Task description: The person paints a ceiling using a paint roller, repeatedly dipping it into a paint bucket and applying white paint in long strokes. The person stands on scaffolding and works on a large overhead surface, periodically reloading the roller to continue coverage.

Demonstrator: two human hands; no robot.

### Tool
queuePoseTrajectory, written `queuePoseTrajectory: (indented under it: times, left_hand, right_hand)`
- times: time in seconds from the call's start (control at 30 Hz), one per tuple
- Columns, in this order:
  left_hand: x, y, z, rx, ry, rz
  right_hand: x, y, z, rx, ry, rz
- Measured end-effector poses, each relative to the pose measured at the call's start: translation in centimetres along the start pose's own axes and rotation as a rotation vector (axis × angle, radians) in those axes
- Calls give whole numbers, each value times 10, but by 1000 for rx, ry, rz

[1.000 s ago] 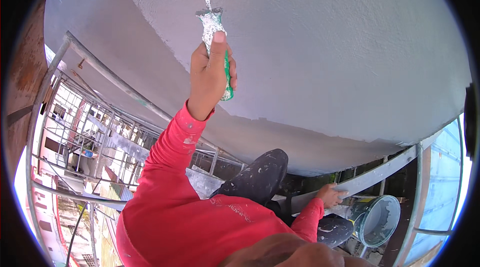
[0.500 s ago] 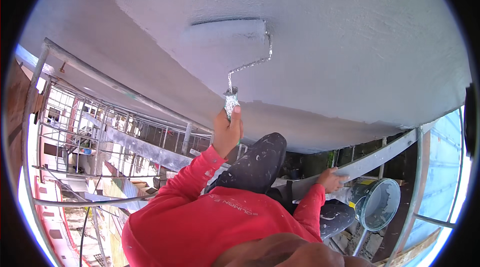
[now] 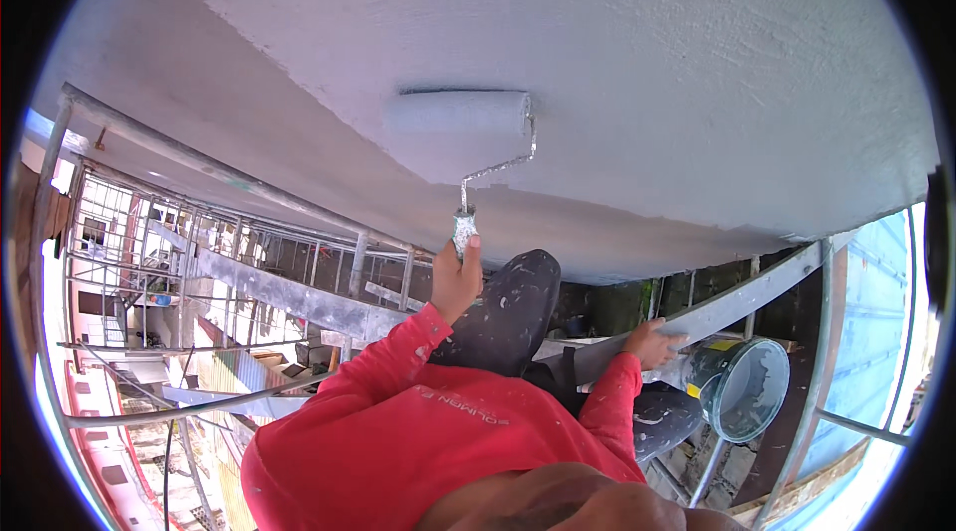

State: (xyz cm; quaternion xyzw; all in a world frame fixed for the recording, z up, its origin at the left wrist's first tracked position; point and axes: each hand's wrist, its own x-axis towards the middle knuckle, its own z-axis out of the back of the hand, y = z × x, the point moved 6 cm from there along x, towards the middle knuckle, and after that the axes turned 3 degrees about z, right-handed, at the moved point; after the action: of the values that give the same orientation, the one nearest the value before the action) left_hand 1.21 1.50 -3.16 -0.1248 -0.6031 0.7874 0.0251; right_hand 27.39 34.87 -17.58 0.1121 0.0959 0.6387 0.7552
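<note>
Head view: the roller (image 3: 461, 113), out of sight a second ago, now sits lower on the wall (image 3: 657, 83) than half a second ago, nearer the ragged edge of the lighter coat; this looks like a stroke drawn down toward the body. The left hand (image 3: 458, 280) grasps the roller's handle (image 3: 465, 221), thumb along it, forearm angled up from the lower left. The right hand (image 3: 654, 344) rests on the grey plank (image 3: 742, 304) beside the bucket (image 3: 709, 374); whether its fingers grip, I cannot tell.
</note>
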Motion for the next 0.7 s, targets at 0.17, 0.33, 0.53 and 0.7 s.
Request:
queuePoseTrajectory:
  times: [0.17, 0.33, 0.53, 0.7]
  left_hand:
    - [-1, -28, 6, -148, 21, -13]
    - [18, -115, 15, -246, 49, -207]
    - [34, -239, 45, -216, 9, -404]
    - [46, -290, 66, -216, -59, -493]
  right_hand:
    - [-2, 3, 1, 27, 22, -4]
    - [2, -2, -6, 14, 2, -19]
    - [7, -3, -16, 3, -12, -39]
    - [4, -7, -16, -2, -37, 14]
